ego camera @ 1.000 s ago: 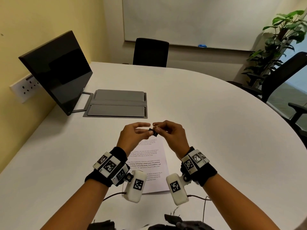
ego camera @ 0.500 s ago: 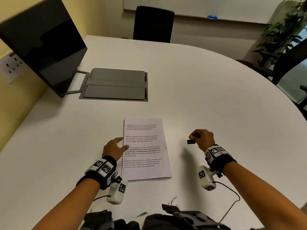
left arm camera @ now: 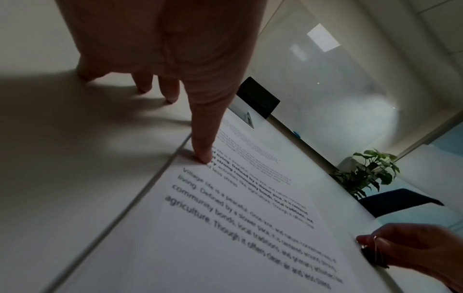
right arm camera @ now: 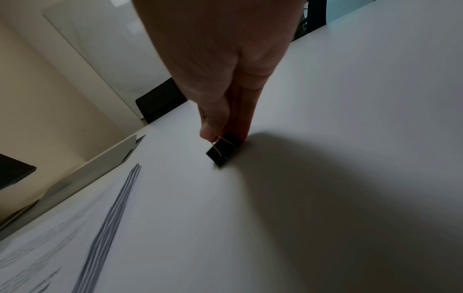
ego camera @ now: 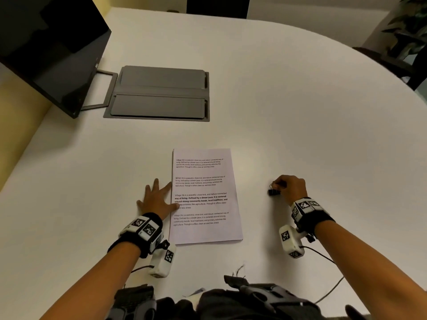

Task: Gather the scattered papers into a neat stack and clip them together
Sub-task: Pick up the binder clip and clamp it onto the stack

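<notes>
A squared stack of printed papers (ego camera: 204, 195) lies on the white table (ego camera: 300, 125) in front of me. My left hand (ego camera: 157, 197) lies flat beside the stack's left edge, fingers spread, with the thumb pressing on the top sheet (left arm camera: 225, 228). To the right of the stack, my right hand (ego camera: 290, 187) pinches a small black binder clip (ego camera: 274, 192) by its wire handles, low over the table. In the right wrist view the binder clip (right arm camera: 223, 151) hangs from thumb and fingers, just at the surface, and the stack's edge (right arm camera: 110, 224) shows at the left.
A grey flip-lid cable box (ego camera: 159, 94) is set into the table behind the papers. A black monitor (ego camera: 50, 47) stands at the far left. A black chair (ego camera: 217, 5) sits at the far side, and a plant (ego camera: 409, 31) and another chair at the right.
Both hands held the clip together above the papers a second ago. They parted: the left hand went down beside the stack, the right carried the clip to the right and lowered it toward the table.
</notes>
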Demonstrator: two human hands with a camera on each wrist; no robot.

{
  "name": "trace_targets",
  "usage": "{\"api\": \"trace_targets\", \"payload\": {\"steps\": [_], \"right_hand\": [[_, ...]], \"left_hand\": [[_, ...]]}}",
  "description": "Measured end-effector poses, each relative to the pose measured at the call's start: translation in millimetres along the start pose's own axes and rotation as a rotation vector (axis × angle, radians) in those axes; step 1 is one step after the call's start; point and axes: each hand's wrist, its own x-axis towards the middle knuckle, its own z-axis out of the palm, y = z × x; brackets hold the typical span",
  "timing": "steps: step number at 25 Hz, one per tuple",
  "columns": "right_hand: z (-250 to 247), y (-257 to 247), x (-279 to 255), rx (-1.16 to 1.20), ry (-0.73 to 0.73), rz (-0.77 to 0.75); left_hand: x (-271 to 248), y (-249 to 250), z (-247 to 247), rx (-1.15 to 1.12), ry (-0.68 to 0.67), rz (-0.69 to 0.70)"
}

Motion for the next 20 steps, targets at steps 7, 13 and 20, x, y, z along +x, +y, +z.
{"api": "trace_targets", "payload": {"steps": [7,13,20], "right_hand": [[-1,-3,-8,0.115,0.134,-0.045],[25,-40,-31,0.159,0.075,-0.149],[67,-87,-34,0.022,-0.182,0.135]], "left_hand": [[-1,2,5,0.028,0.044,-0.007],[-6,4,9,0.053,0.092,-0.059],[-7,4,9,0.124,0.122,-0.045]]}}
